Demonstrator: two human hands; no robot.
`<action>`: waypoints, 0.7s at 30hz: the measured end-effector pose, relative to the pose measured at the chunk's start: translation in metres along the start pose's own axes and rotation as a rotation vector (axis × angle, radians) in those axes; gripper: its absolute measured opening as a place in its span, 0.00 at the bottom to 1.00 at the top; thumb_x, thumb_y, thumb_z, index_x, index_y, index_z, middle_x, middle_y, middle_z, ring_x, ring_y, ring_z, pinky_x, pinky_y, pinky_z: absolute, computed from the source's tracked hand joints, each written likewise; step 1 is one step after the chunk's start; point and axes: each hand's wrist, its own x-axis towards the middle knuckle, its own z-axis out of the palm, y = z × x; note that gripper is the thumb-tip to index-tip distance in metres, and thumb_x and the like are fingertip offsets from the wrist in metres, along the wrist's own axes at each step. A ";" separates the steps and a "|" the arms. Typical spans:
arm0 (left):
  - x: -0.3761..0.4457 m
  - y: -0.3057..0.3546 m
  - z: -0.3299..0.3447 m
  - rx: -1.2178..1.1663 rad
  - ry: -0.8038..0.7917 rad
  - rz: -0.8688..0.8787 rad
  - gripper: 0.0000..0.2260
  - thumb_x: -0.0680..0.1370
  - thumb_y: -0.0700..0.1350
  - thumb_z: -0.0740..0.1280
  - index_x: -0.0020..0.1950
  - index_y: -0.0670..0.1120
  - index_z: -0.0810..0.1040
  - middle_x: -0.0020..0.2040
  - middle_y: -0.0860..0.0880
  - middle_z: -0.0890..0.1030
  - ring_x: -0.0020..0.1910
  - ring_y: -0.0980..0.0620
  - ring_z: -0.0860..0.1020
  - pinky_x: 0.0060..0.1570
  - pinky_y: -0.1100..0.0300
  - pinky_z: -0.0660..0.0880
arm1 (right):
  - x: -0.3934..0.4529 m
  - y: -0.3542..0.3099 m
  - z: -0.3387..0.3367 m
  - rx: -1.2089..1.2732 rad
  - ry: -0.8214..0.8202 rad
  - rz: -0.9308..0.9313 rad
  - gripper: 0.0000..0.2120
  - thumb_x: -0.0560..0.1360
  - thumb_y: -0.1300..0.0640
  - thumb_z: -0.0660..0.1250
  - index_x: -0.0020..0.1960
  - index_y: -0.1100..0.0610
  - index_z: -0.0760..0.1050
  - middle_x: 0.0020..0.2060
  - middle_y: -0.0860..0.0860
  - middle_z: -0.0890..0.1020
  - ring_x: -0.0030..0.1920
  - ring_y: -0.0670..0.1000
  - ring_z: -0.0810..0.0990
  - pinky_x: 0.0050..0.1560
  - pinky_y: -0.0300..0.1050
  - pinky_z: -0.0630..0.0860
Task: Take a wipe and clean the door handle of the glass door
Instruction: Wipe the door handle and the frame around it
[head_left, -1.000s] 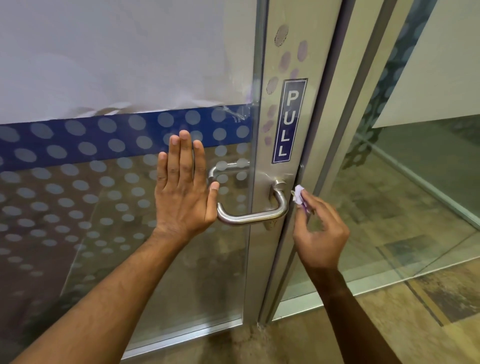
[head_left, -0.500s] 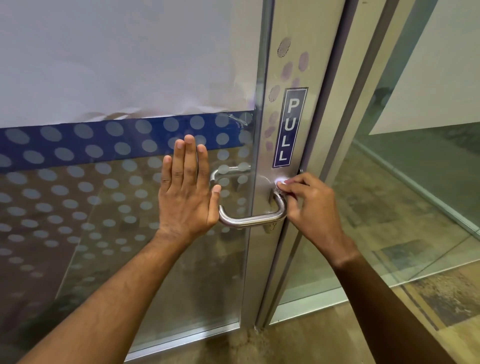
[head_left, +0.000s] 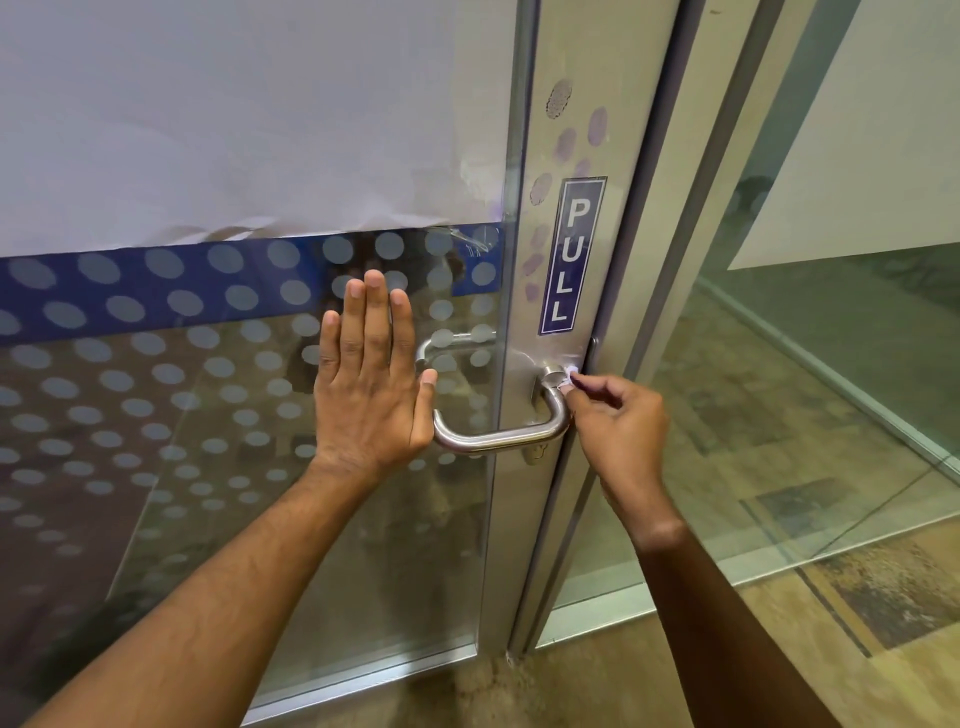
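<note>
The steel lever door handle (head_left: 498, 436) sticks out from the metal stile of the glass door (head_left: 208, 426), below a blue PULL sign (head_left: 571, 254). My right hand (head_left: 618, 426) pinches a small white wipe (head_left: 569, 376) between thumb and fingers and presses it on the handle's bend near the base. My left hand (head_left: 369, 379) lies flat on the glass, fingers together and pointing up, thumb touching the handle's free end.
The door glass carries a dotted film, a blue band and a white sheet (head_left: 234, 114) on top. A fixed glass panel (head_left: 805, 364) stands to the right of the frame. Stained tan floor (head_left: 597, 691) lies below.
My right hand rose from beside the door edge to the handle's base, then slid slightly right and down along the bend with the wipe. My left hand stayed flat on the glass.
</note>
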 end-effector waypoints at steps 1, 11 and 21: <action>0.000 0.000 0.000 -0.002 0.002 0.003 0.43 0.77 0.53 0.60 0.78 0.42 0.31 0.77 0.45 0.27 0.78 0.47 0.31 0.77 0.51 0.32 | 0.000 0.001 0.001 0.077 0.006 0.076 0.06 0.71 0.63 0.74 0.45 0.53 0.84 0.34 0.50 0.85 0.34 0.45 0.83 0.41 0.39 0.81; 0.000 0.000 -0.003 0.001 -0.015 0.005 0.43 0.77 0.53 0.59 0.78 0.42 0.31 0.77 0.45 0.26 0.78 0.46 0.30 0.76 0.51 0.31 | -0.062 0.036 0.050 0.386 0.071 0.224 0.10 0.74 0.72 0.68 0.49 0.60 0.82 0.40 0.51 0.85 0.42 0.44 0.83 0.46 0.38 0.79; -0.001 0.000 0.000 0.008 -0.008 0.002 0.42 0.77 0.53 0.59 0.78 0.42 0.33 0.77 0.46 0.26 0.78 0.47 0.30 0.77 0.50 0.33 | -0.077 0.064 0.051 -0.367 0.108 -0.691 0.10 0.72 0.76 0.65 0.52 0.72 0.79 0.54 0.66 0.79 0.55 0.62 0.76 0.58 0.56 0.75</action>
